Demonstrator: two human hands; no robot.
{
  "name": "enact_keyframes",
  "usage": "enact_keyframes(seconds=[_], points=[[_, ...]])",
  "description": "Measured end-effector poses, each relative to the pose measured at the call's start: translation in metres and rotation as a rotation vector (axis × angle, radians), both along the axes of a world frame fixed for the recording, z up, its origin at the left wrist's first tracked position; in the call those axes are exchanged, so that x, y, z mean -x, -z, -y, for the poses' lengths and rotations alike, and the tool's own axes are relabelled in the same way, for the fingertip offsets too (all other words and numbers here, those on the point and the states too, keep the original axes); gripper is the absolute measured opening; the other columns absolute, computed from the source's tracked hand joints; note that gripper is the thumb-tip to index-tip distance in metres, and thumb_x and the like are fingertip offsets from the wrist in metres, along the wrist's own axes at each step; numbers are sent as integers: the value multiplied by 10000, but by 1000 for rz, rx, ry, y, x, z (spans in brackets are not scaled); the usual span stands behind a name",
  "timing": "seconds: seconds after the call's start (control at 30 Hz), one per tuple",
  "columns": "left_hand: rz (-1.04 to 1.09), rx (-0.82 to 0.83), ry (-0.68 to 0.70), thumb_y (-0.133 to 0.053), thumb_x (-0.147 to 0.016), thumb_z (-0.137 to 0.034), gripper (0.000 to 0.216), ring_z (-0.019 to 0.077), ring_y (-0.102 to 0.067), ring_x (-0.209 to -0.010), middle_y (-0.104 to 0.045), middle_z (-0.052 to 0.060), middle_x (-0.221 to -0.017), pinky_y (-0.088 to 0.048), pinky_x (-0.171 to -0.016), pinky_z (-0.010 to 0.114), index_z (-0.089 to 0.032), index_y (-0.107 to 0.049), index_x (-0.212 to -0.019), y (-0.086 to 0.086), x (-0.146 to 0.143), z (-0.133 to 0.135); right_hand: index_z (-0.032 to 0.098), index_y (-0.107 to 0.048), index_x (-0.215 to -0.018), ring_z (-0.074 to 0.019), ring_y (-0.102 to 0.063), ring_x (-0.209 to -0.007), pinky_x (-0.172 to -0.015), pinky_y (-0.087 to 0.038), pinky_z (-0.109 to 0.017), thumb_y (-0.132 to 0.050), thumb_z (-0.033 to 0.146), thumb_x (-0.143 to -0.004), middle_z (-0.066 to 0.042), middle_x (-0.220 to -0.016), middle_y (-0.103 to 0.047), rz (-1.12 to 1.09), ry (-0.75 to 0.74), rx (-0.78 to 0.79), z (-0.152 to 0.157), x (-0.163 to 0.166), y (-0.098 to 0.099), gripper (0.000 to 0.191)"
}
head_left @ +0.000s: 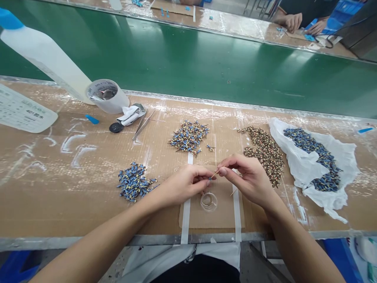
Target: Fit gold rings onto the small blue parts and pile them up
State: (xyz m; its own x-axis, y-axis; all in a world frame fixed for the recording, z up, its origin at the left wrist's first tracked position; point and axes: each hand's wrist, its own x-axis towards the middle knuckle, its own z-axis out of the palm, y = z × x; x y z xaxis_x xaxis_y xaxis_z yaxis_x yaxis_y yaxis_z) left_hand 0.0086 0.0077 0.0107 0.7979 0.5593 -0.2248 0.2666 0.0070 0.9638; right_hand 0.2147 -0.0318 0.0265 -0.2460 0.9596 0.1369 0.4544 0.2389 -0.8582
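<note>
My left hand (193, 181) is closed in a pinch on a tiny blue part (210, 178), mostly covered by the fingertips. Between the thumb and fingers of my right hand (243, 175) is a toothpick (216, 173), its tip touching or almost touching the blue part. Just below the hands a small clear cup (209, 202) stands on a taped cardboard piece (212, 220). Behind them lies a pile of small blue and brown parts (188, 136). Blue-and-yellow parts (134, 182) are heaped left of my left hand, brown parts (266, 151) beyond my right.
White paper (306, 167) at the right bears more blue parts (321, 161). Tweezers (143, 125), a black cap (116, 127), a white tub (108, 96) and large bottles (50, 55) stand or lie at the left. Past the green belt (188, 59), a co-worker's hands (293, 22) handle blue pieces.
</note>
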Motion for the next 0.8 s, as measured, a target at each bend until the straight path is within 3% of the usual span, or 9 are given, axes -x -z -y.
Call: enact_keyframes(seconds=[0.13, 0.8], points=[[8, -33, 13, -488, -898, -148, 177, 140, -557, -752, -605, 23, -799, -440, -682, 243, -118, -662, -909, -2, -1, -1, 205, -646, -842, -141, -647, -688, -647, -482, -268, -600, 271, -918, -20, -779, -715, 29, -25, -31, -1, 1, -1, 111], [-2, -105, 21, -477, -905, -143, 177, 114, -478, -680, -542, -9, -727, -365, -627, 238, -115, -650, -883, 1, 1, 1, 183, -633, -851, -117, -619, -672, -637, -463, -238, -605, 192, -904, -4, -751, -675, 28, -62, -90, 0, 1, 3, 61]])
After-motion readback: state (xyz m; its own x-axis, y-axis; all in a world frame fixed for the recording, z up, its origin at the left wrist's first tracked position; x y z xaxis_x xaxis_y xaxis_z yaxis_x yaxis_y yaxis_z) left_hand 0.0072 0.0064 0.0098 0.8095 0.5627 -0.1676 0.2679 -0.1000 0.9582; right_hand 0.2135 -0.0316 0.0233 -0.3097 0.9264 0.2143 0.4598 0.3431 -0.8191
